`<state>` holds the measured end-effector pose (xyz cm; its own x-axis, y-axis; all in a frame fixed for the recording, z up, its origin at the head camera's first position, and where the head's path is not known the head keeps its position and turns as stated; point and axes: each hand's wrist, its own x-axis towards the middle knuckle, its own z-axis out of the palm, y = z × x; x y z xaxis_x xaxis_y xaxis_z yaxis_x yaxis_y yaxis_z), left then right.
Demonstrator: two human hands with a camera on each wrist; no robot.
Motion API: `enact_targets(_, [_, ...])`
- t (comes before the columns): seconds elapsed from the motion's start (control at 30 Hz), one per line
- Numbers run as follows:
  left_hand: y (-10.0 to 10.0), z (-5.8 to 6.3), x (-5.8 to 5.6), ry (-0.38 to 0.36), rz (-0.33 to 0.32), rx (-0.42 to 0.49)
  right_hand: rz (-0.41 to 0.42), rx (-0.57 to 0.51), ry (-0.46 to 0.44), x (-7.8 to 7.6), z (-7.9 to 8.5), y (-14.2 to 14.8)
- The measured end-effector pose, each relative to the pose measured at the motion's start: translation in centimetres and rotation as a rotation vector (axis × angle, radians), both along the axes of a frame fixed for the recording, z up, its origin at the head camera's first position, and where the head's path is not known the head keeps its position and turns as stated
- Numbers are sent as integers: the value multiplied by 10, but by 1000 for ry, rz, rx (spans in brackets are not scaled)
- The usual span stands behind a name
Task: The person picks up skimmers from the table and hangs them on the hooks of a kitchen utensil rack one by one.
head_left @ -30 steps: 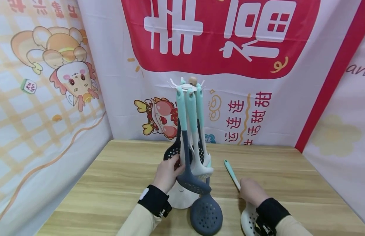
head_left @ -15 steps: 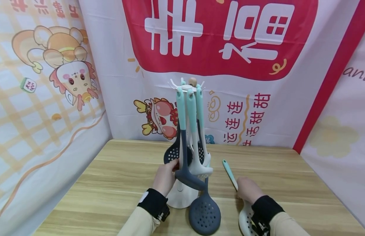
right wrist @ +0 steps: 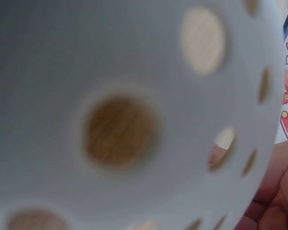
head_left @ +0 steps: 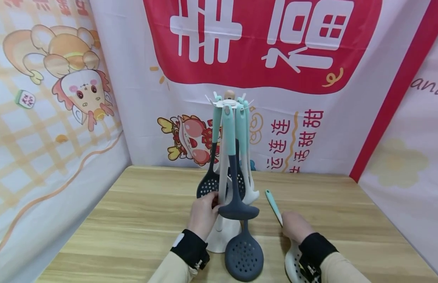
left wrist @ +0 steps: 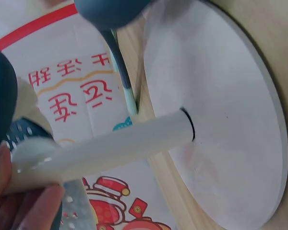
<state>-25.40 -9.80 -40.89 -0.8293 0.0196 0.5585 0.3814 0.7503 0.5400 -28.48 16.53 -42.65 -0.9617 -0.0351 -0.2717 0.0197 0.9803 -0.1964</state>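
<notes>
My left hand grips the white pole of a utensil stand, below the ring of hooks. Around it hang utensils with mint handles: a dark grey ladle at the front, a black perforated skimmer to the left, and white ones at the right. My right hand holds a white skimmer by the lower part of its handle, the mint end pointing away from me. In the right wrist view the white perforated head fills most of the picture.
A dark grey perforated skimmer lies on the wooden table in front of the stand's round white base. Printed cloth walls rise behind the table and at both sides.
The hanging utensils have turned around the stand, the front ladle swinging rightward to face me. My left hand stays at the pole. My right hand keeps the white skimmer with little movement.
</notes>
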Motion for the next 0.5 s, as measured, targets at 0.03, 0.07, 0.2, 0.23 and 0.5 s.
enact_targets(0.03, [2,0,0,3,14,3,6,-2,7,0,0,0])
enact_targets(0.07, [4,0,0,5,25,10,8,-3,12,-1,1,0])
enact_targets(0.2, [12,-1,1,-7,68,19,9,-15,17,-1,2,1])
enact_targets(0.23, [13,-1,2,-17,78,18,11,-16,16,0,2,1])
enact_targets(0.5, [24,-1,4,-116,108,80,23,-20,18,0,4,3])
